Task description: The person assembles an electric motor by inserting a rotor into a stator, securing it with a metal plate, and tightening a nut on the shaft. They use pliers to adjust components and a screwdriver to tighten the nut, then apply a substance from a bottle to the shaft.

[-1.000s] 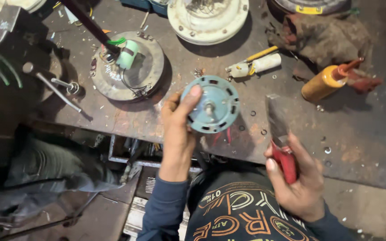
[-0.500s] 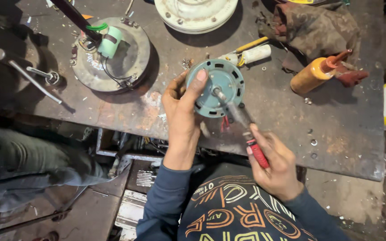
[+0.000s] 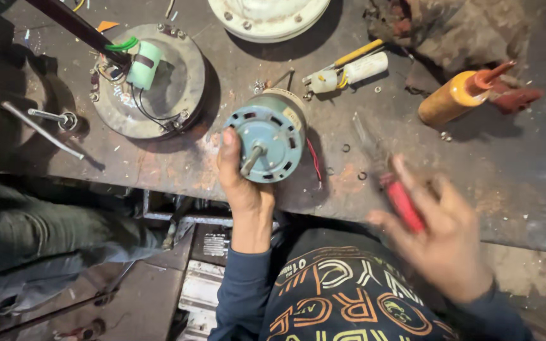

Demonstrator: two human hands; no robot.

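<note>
The left hand (image 3: 242,183) grips the blue motor (image 3: 268,140) on the bench (image 3: 513,189) — the blurred right hand (image 3: 440,237), fingers spread, loosely holds a red-handled screwdriver (image 3: 402,202).

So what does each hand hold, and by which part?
The left hand holds the round blue metal motor by its lower left rim. The right hand, blurred, holds a red-handled tool by its handle.

motor (image 3: 272,142): matt blue painted metal, bare steel shaft | bench (image 3: 412,101): rough, rusty, scratched metal | tool (image 3: 402,202): glossy red plastic grip | bottle (image 3: 453,101): smooth orange plastic | rag (image 3: 450,31): grimy cloth
</note>
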